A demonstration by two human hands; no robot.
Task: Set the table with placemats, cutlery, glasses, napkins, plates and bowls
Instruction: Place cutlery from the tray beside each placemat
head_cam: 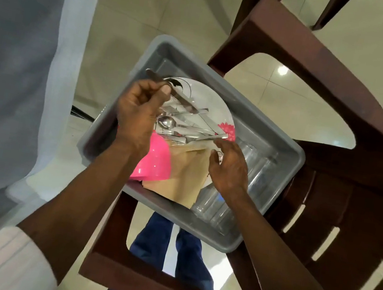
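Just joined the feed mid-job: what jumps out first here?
A grey tub on a brown chair, packed with a flowered plate, cutlery, a pink bowl and glasses. The left hand grips a knife above the plate; the right hand is at the cutlery, over tan napkins.

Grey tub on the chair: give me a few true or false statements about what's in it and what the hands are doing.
1. The left hand pinches a knife in its fingers. True.
2. The grey tub stands on the floor. False: it rests on the brown chair.
3. The bowl in the tub is blue. False: the bowl is pink.
4. Clear glasses lie in the tub. True.
5. Loose cutlery lies on a white plate. True.
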